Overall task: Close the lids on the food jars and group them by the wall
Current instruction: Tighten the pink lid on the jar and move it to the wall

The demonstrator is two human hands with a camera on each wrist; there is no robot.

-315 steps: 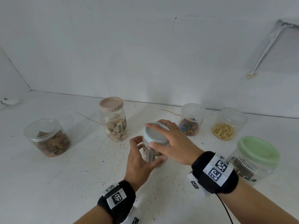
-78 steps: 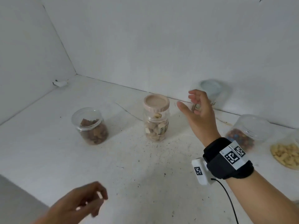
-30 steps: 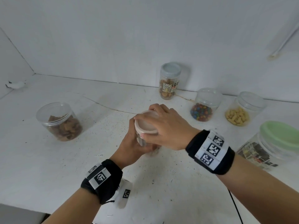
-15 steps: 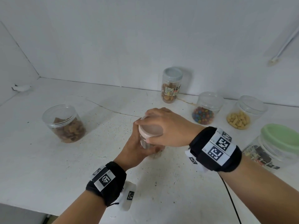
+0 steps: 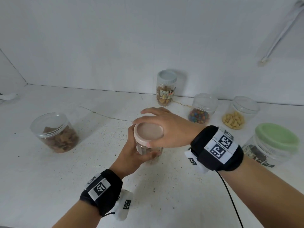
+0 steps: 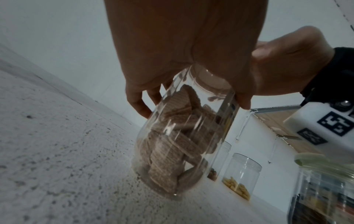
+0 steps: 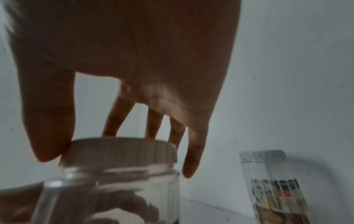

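Note:
A clear jar of brown wafers (image 6: 178, 144) stands on the white counter (image 5: 49, 178), mid-table. Its pink lid (image 5: 153, 134) sits on top. My left hand (image 5: 141, 150) grips the jar's body from the near left, thumb in front. My right hand (image 5: 144, 130) comes over from the right; its thumb (image 7: 47, 144) and fingers (image 7: 191, 163) pinch the rim of the pink lid (image 7: 118, 150). A grey-lidded snack jar (image 5: 166, 89) stands against the back wall.
Near the wall at right stand a jar of coloured candies (image 5: 200, 111) and a jar of yellow snacks (image 5: 236, 116). A wide green-lidded jar (image 5: 271, 145) is at the right edge. A low jar of brown pieces (image 5: 56, 134) sits at the left.
Over the last second my right hand has shifted round the pink lid, so more of the lid's top shows. The left hand keeps hold of the jar in the same spot.

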